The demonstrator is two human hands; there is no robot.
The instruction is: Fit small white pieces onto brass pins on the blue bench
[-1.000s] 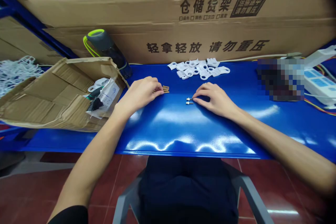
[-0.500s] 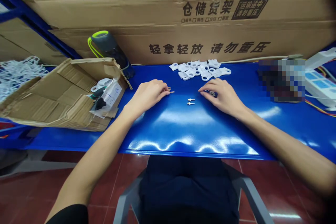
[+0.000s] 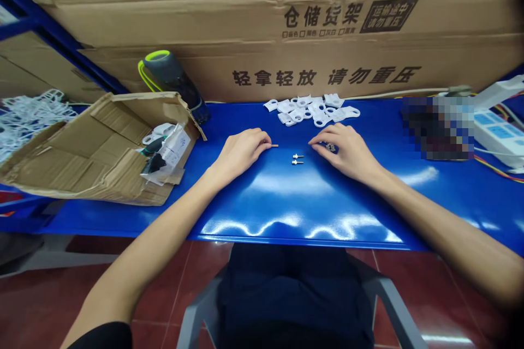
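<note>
the left hand (image 3: 244,147) pinched a thin, straight, brownish rod (image 3: 275,145), its end poking out past the thumb. the right hand (image 3: 350,147) curled, small silvery pieces (image 3: 331,147) showing between its thumb and fingers; whether its fingertips gripped anything, i could not tell. two slim silvery-white pins (image 3: 295,162) lay between the hands on the glossy blue tabletop (image 3: 254,207).
</note>
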